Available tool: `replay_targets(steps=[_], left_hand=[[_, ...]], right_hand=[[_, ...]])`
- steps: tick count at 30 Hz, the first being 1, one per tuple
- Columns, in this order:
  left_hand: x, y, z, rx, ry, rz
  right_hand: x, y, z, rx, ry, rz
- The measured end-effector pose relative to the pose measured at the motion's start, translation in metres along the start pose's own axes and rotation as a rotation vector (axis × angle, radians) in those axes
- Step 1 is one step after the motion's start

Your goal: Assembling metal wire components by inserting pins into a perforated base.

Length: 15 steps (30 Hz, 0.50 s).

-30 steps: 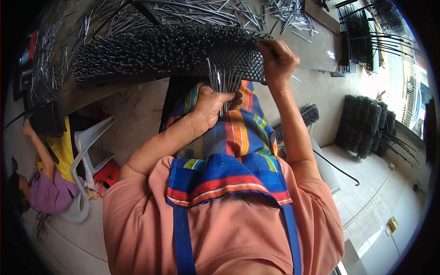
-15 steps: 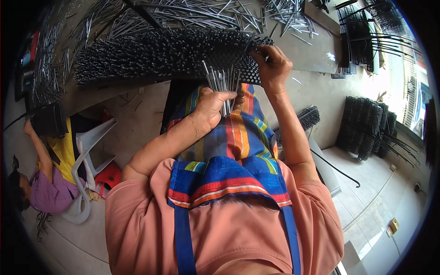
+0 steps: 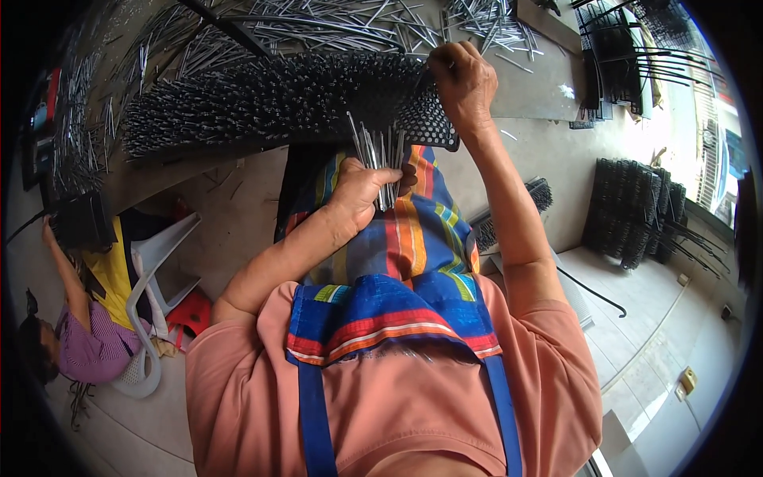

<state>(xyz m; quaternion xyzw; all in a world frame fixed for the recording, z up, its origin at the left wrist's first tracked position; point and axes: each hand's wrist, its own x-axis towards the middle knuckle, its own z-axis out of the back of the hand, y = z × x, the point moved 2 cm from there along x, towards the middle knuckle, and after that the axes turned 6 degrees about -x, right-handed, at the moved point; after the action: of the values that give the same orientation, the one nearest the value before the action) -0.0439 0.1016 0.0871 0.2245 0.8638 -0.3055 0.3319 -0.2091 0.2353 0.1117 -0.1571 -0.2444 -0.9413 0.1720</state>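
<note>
My left hand is closed around a bundle of thin silvery metal rods, which point up and away from me over my lap. Right in front lies a long black perforated panel, its holes bare at the right end. Dense dark bristle-like rods stand up from the rest of it. At the panel's far right corner is my right hand, fingers curled shut; what they grip is hidden behind the knuckles. A striped apron covers my lap beneath the bundle.
Loose metal rods are strewn over the table beyond the panel. Finished-looking black bristled pieces are stacked at right, near a hooked black bar. At left, another person sits in a pale plastic chair.
My right hand has moved up and slightly left at the panel's far right corner, its fingers now curled more tightly. My left hand keeps the rods, nearly in place. The view has shifted slightly.
</note>
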Motion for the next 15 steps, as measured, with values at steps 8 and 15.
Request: replay_targets(steps=[8,15], left_hand=[[0.003,0.001,0.004,-0.022,-0.013,-0.011],[0.005,0.001,-0.003,-0.073,0.006,-0.009]], right_hand=[[-0.012,0.005,0.019,0.221,-0.126,0.052],[-0.049,0.009,0.018,0.071,-0.091,0.071]])
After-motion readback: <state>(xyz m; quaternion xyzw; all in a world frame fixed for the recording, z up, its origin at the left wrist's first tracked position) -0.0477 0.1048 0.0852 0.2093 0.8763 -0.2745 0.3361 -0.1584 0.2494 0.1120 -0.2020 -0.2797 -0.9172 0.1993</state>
